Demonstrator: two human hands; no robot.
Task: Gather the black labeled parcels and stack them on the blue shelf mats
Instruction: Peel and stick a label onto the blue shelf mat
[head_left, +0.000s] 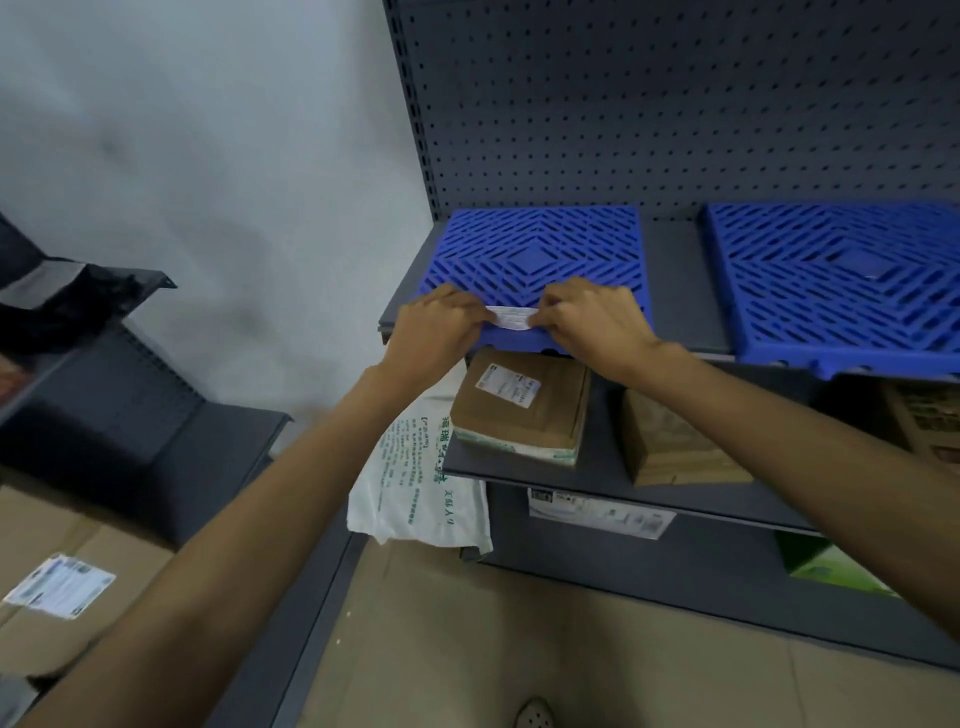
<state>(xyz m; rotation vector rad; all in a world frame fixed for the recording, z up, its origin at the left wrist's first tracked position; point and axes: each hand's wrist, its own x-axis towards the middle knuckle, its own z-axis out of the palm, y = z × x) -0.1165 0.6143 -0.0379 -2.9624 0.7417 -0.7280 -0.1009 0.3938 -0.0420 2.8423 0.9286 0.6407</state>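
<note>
Two blue lattice mats lie on the upper grey shelf, a left blue mat (530, 254) and a right blue mat (841, 280). My left hand (436, 327) and my right hand (592, 322) meet at the front edge of the left mat. Between them they pinch a small white label (511, 317), one hand at each end. A black parcel (67, 301) lies on the shelving at the far left. Neither mat has a parcel on it.
On the shelf below sit a brown labelled parcel (519, 405) over a white one, and a second brown parcel (670, 441). A white mailer bag (421, 478) hangs off that shelf's left end. A cardboard box (62, 587) lies lower left. A grey pegboard (675, 104) backs the shelves.
</note>
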